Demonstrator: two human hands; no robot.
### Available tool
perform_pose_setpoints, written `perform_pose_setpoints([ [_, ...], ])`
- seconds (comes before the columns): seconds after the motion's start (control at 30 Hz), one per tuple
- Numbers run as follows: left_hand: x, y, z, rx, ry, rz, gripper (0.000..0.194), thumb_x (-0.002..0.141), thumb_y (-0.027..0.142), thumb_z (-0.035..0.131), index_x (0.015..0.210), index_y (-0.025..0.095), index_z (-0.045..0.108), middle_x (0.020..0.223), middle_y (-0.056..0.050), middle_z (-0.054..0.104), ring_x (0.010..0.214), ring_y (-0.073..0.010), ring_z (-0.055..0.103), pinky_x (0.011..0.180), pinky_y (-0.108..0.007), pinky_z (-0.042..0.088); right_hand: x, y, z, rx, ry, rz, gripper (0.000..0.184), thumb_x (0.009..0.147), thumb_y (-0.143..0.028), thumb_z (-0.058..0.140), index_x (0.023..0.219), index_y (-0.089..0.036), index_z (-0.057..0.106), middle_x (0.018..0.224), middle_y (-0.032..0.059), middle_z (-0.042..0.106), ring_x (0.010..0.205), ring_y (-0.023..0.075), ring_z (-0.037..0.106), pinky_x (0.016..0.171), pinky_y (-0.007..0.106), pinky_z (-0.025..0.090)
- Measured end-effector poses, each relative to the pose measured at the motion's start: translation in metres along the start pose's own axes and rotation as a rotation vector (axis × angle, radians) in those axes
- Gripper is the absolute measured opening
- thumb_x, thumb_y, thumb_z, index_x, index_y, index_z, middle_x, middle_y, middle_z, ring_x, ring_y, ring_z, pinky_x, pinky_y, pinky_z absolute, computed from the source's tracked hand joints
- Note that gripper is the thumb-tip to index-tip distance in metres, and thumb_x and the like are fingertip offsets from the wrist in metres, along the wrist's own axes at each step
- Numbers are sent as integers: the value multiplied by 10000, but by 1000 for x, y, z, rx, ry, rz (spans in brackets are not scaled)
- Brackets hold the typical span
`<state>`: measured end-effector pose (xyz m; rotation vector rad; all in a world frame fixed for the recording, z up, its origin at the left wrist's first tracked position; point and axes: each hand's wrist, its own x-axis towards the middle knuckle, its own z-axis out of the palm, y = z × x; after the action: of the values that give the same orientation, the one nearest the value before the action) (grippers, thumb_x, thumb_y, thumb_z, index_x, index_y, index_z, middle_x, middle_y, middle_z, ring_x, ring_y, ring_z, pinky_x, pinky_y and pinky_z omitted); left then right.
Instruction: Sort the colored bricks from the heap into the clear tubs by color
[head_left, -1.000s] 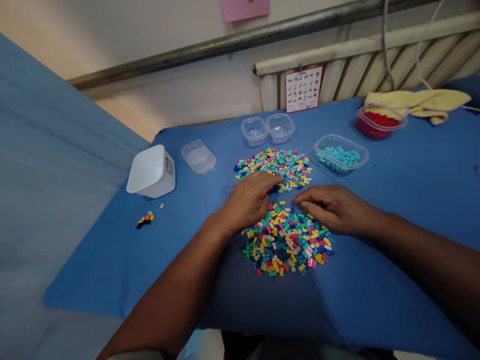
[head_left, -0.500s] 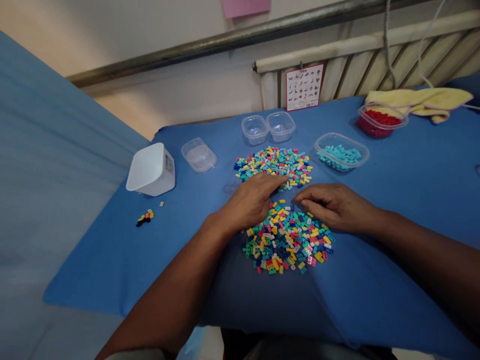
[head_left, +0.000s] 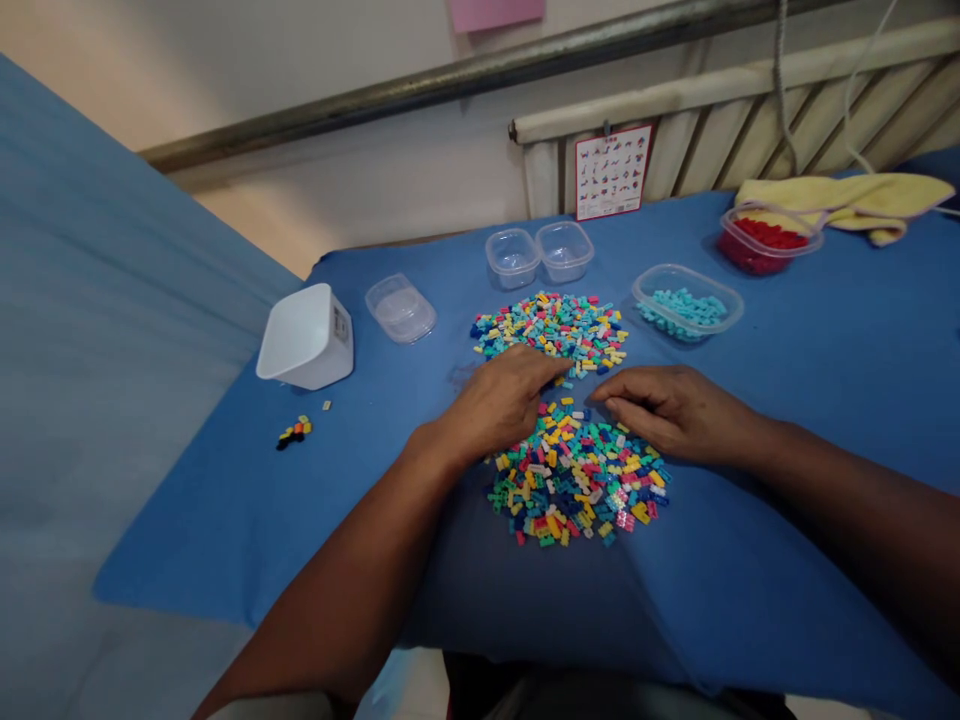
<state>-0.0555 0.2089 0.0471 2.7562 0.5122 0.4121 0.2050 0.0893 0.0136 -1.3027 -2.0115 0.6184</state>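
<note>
Two heaps of small multicoloured toy bricks lie on the blue cloth, a far heap [head_left: 551, 325] and a near heap [head_left: 577, 480]. Over the left side between them is my left hand [head_left: 504, 400], its index finger stretched out to the near edge of the far heap. Its other fingers are bent and partly hidden, and no brick shows in its grasp. My right hand [head_left: 667, 410] rests at the near heap's upper right edge, fingers curled together with the thumb against them. Whatever those fingers may hold is hidden.
Behind the heaps stand two clear tubs [head_left: 514, 258]. To the right are a tub of light-blue bricks [head_left: 686, 305], a tub of red bricks [head_left: 769, 240] and a yellow cloth [head_left: 847, 200]. A white bin [head_left: 306, 338], a clear lid-like tray [head_left: 401, 308] and several loose bricks [head_left: 295, 432] lie left.
The whole view has shifted slightly. My left index finger has drawn back a little at the far heap's edge, where a few bricks have moved nearer. My right hand keeps its place.
</note>
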Motion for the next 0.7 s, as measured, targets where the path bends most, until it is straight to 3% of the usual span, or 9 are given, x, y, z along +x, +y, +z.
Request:
perform_pose_setpoints([
  [0.17, -2, -6, -1, -10, 154, -51, 548, 940, 21, 480, 1437, 136, 679, 1249, -112, 781, 1197, -253, 720, 1107, -450, 583, 0, 0, 0, -6, 13, 1, 225, 1087, -313, 596, 1171, -260, 797, 1034, 34, 850, 863, 207, 790, 766, 318, 586],
  [0.27, -3, -4, -1, -7, 104, -54, 569, 943, 19, 476, 1455, 171, 672, 1363, -106, 761, 1285, -248, 705, 1134, -441, 576, 0, 0, 0, 10, 9, 8, 240, 1092, -322, 584, 1180, -265, 800, 1021, 30, 845, 840, 198, 780, 750, 309, 584],
  [0.37, -3, -1, -1, -26, 30, -30, 514, 983, 35, 468, 1409, 205, 700, 1296, -78, 788, 1222, -231, 733, 1085, -421, 598, 0, 1, 0, 38, 1, 15, 258, 1098, -330, 572, 1193, -266, 803, 981, 27, 834, 794, 191, 756, 730, 313, 580],
  [0.53, -3, -4, -4, -75, 179, -50, 506, 972, 30, 461, 1395, 170, 700, 1142, -72, 796, 1087, -211, 754, 1025, -407, 616, -1, 3, 1, 68, 3, 38, 256, 1100, -340, 579, 1196, -256, 801, 958, 30, 822, 763, 182, 730, 680, 298, 555],
  [0.6, -3, -5, -4, -64, 184, -46, 540, 940, 15, 463, 1409, 154, 693, 1210, -91, 789, 1146, -221, 745, 1060, -415, 608, -1, 4, 1, 85, 2, 47, 251, 1104, -345, 580, 1194, -253, 795, 936, 25, 811, 739, 173, 715, 656, 285, 541],
  [0.7, -3, -3, -3, -30, 77, -50, 554, 939, 21, 473, 1419, 182, 699, 1352, -99, 768, 1269, -243, 719, 1121, -436, 583, -1, 3, 0, 110, -9, 63, 243, 1106, -350, 579, 1171, -253, 793, 872, 13, 789, 696, 165, 691, 622, 274, 519],
])
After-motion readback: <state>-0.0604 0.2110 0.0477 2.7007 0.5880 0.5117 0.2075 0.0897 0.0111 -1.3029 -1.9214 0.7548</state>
